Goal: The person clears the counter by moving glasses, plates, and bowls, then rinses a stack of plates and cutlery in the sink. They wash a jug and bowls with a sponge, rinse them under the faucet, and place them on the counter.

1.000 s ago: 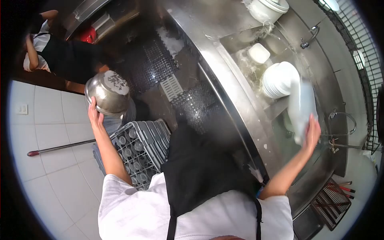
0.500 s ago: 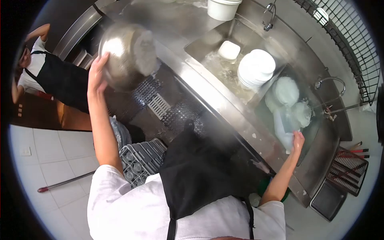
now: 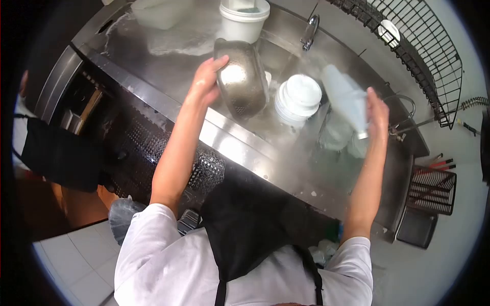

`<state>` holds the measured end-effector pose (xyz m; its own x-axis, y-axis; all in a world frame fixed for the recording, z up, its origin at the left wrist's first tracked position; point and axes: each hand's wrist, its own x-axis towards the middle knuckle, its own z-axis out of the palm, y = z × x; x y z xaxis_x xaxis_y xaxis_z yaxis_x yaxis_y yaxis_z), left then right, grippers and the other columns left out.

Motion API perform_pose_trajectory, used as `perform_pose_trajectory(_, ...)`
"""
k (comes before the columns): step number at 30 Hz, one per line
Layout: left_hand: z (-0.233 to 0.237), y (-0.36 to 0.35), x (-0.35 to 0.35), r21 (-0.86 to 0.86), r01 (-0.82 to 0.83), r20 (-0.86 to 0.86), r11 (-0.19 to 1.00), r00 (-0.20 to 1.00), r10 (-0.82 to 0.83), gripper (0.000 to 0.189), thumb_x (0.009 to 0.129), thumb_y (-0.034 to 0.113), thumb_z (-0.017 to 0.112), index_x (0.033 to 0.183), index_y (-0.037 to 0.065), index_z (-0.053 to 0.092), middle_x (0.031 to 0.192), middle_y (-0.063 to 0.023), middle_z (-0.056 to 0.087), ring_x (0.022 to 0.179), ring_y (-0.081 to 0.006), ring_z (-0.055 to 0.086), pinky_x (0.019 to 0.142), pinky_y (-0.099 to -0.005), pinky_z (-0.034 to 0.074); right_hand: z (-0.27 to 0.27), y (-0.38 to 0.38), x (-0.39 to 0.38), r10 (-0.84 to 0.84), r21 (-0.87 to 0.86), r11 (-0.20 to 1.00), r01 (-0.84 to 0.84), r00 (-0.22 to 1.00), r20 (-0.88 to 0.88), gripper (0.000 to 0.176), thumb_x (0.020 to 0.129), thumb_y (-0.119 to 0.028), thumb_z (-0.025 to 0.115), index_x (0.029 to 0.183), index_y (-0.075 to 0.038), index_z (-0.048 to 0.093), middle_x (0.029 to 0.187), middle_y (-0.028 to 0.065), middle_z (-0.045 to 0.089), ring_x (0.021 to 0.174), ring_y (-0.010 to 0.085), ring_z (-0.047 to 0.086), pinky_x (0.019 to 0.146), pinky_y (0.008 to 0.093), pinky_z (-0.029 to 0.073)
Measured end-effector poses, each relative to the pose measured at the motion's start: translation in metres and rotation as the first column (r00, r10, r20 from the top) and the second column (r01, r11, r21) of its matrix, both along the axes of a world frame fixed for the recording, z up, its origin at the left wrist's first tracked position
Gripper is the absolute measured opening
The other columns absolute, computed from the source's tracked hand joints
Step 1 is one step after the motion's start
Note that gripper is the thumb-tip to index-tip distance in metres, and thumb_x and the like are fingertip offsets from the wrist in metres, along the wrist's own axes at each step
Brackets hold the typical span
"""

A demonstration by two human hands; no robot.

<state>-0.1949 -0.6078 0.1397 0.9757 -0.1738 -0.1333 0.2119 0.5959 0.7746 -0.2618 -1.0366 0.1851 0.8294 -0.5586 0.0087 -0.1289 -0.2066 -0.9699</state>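
My left hand (image 3: 206, 80) grips the side of a metal bowl (image 3: 240, 74), which is tilted over the left sink basin. In my right hand (image 3: 376, 113) is a pale, translucent plastic bottle (image 3: 344, 94), blurred by motion, with its white-capped end near my fingers. It is raised over the right basin of cloudy water (image 3: 316, 166). Between my hands stands a stack of white tubs (image 3: 297, 97) in the left basin. Pale, half-submerged items (image 3: 336, 133) show in the water below the bottle.
A white bucket (image 3: 242, 25) stands on the counter behind the bowl. Faucets (image 3: 310, 33) rise along the back wall, beneath a wire rack (image 3: 429, 46). To the right is a dish rack (image 3: 432, 191). Another person in a black apron (image 3: 61, 153) stands at the left.
My left hand has carried the metal bowl rightward, from over the floor to over the left basin. My right hand has lifted the plastic bottle out of the water. The view has turned somewhat.
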Motion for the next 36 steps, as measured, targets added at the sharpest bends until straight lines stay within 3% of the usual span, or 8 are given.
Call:
perform_pose_trajectory(4, -0.026, -0.016, 0.031, -0.099, 0.136, -0.028, 0.986, 0.99, -0.14, 0.024, 0.091, 0.014, 0.05, 0.104, -0.006, 0.053, 0.099, -0.0149, 0.061, 0.089, -0.0219, 0.062, 0.083, -0.0353, 0.051, 0.009, -0.044, -0.048, 0.007, -0.452, 0.886, -0.104, 0.977, -0.212, 0.035, 0.074, -0.036, 0.07, 0.072, -0.004, 0.057, 0.062, 0.0003, 0.052, 0.054, 0.0106, 0.044, 0.048, 0.0282, 0.033)
perform_pose_trajectory(7, -0.051, -0.024, 0.044, -0.128, 0.143, -0.115, 0.981, 0.981, -0.158, 0.025, 0.091, 0.015, 0.05, 0.104, -0.005, 0.054, 0.099, -0.0147, 0.061, 0.089, -0.022, 0.062, 0.083, -0.0355, 0.051, -0.002, -0.065, -0.113, -0.427, -0.838, 0.375, -0.397, 0.728, -0.537, 0.036, 0.068, -0.033, 0.071, 0.082, -0.002, 0.06, 0.078, 0.0119, 0.066, 0.076, 0.0289, 0.063, 0.064, 0.0393, 0.046)
perform_pose_trajectory(11, -0.1, -0.042, 0.056, -0.093, 0.181, -0.181, 0.979, 0.964, -0.195, 0.025, 0.092, 0.015, 0.048, 0.107, -0.005, 0.053, 0.102, -0.0131, 0.061, 0.091, -0.0215, 0.061, 0.085, -0.0359, 0.05, -0.08, -0.091, -0.165, -0.535, -0.753, 0.215, -0.622, 0.57, -0.623, 0.029, 0.067, -0.03, 0.069, 0.078, -0.004, 0.06, 0.081, 0.0158, 0.066, 0.082, 0.0371, 0.062, 0.067, 0.0428, 0.047)
perform_pose_trajectory(16, -0.135, -0.083, 0.055, -0.05, 0.228, -0.312, 0.972, 0.921, -0.233, 0.021, 0.091, 0.012, 0.047, 0.107, -0.001, 0.051, 0.102, -0.0123, 0.06, 0.091, -0.0231, 0.061, 0.083, -0.0395, 0.05, -0.207, -0.137, -0.186, -0.155, -0.304, 0.951, 0.057, 0.939, -0.308, 0.013, 0.073, -0.016, 0.062, 0.067, -0.008, 0.053, 0.059, -0.0017, 0.05, 0.052, 0.011, 0.046, 0.047, 0.0268, 0.035)
perform_pose_trajectory(24, -0.187, -0.163, 0.057, 0.078, 0.248, -0.381, 0.966, 0.902, -0.201, 0.025, 0.087, 0.011, 0.052, 0.109, -0.002, 0.052, 0.104, -0.0161, 0.058, 0.087, -0.0296, 0.06, 0.076, -0.042, 0.05, -0.116, -0.038, -0.145, -0.027, 0.152, 0.988, 0.036, 0.998, -0.059, 0.012, 0.075, -0.008, 0.057, 0.067, -0.011, 0.049, 0.058, -0.007, 0.039, 0.051, 0.0038, 0.034, 0.046, 0.0218, 0.025)
perform_pose_trajectory(29, -0.204, -0.2, 0.07, 0.921, 0.192, -0.133, 0.339, 0.973, -0.188, 0.033, 0.084, 0.017, 0.056, 0.113, 0.002, 0.055, 0.11, -0.0164, 0.06, 0.094, -0.0286, 0.061, 0.076, -0.0402, 0.05, -0.066, -0.001, -0.081, 0.223, -0.186, 0.953, -0.238, 0.97, -0.094, 0.013, 0.073, -0.013, 0.061, 0.071, -0.005, 0.052, 0.062, -0.0037, 0.047, 0.055, 0.0093, 0.044, 0.05, 0.0266, 0.033)
perform_pose_trajectory(35, -0.154, -0.182, 0.064, 0.865, -0.189, -0.223, -0.465, 0.685, -0.693, 0.027, 0.076, 0.014, 0.06, 0.099, 0.0, 0.064, 0.107, -0.0178, 0.062, 0.097, -0.0268, 0.061, 0.075, -0.0357, 0.051, 0.005, 0.025, -0.099, 0.238, -0.81, 0.557, -0.187, 0.969, -0.06, 0.03, 0.068, -0.025, 0.066, 0.076, 0.0, 0.051, 0.066, 0.0188, 0.057, 0.065, 0.0352, 0.058, 0.059, 0.0405, 0.044)
perform_pose_trajectory(36, -0.154, -0.175, 0.07, 0.936, -0.087, -0.16, -0.341, 0.758, -0.632, 0.025, 0.076, 0.014, 0.061, 0.096, -0.002, 0.064, 0.102, -0.0171, 0.064, 0.092, -0.0261, 0.062, 0.072, -0.0363, 0.05, 0.008, 0.01, -0.112, 0.217, -0.846, 0.493, -0.205, 0.97, -0.108, 0.029, 0.068, -0.024, 0.065, 0.077, 0.0, 0.051, 0.067, 0.0185, 0.058, 0.066, 0.0359, 0.058, 0.06, 0.0412, 0.044)
